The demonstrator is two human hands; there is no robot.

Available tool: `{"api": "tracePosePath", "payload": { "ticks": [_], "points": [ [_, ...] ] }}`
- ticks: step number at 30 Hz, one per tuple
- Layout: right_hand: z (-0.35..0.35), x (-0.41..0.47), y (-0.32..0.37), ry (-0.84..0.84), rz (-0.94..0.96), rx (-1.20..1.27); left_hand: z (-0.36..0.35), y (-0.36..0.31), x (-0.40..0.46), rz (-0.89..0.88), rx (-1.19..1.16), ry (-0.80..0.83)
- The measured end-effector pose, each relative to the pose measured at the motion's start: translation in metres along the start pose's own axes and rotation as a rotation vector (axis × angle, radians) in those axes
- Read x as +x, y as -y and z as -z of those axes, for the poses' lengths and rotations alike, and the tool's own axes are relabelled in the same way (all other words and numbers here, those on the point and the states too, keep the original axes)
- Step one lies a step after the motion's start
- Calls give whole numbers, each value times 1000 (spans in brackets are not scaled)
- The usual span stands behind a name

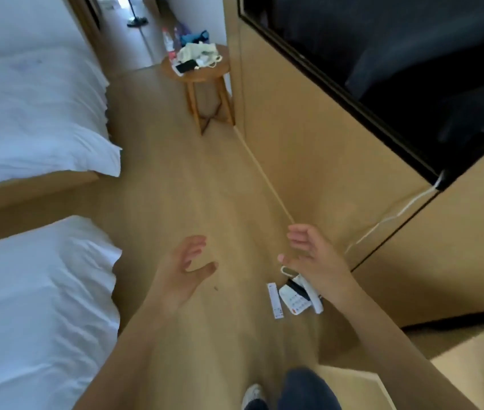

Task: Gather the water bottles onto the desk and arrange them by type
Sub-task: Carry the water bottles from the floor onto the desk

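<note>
Far ahead, a clear water bottle [168,40] with a red label stands on a small round wooden table [205,76], with a second, purplish bottle [179,32] blurred behind it. My left hand [182,269] and my right hand [311,255] are both held out over the wooden floor, palms facing each other, fingers loosely spread and holding nothing. Both hands are well short of the round table.
Two beds with white duvets [33,119] line the left side. A wall-mounted television [397,60] hangs on the right. White remotes [294,297] lie below my right hand. A cloth bag [197,53] and a phone [186,68] share the round table. A desk corner [353,380] shows at bottom right.
</note>
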State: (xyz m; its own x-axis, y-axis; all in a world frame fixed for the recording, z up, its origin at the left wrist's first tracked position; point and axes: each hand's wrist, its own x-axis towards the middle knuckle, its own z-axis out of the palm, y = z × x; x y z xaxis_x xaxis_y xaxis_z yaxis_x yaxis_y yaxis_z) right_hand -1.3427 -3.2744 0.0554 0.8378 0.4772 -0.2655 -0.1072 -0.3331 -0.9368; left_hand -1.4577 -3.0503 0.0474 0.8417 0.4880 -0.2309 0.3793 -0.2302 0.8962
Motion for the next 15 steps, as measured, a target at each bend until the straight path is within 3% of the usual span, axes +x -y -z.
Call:
{"api": "tracePosePath", "payload": {
  "ticks": [8,15],
  "points": [
    [-112,103,0,201,-98,-66,68,74,30,224,-57,-251],
    [-162,250,13,276,-143,-68,86,86,153,331,-73,-284]
  ]
}}
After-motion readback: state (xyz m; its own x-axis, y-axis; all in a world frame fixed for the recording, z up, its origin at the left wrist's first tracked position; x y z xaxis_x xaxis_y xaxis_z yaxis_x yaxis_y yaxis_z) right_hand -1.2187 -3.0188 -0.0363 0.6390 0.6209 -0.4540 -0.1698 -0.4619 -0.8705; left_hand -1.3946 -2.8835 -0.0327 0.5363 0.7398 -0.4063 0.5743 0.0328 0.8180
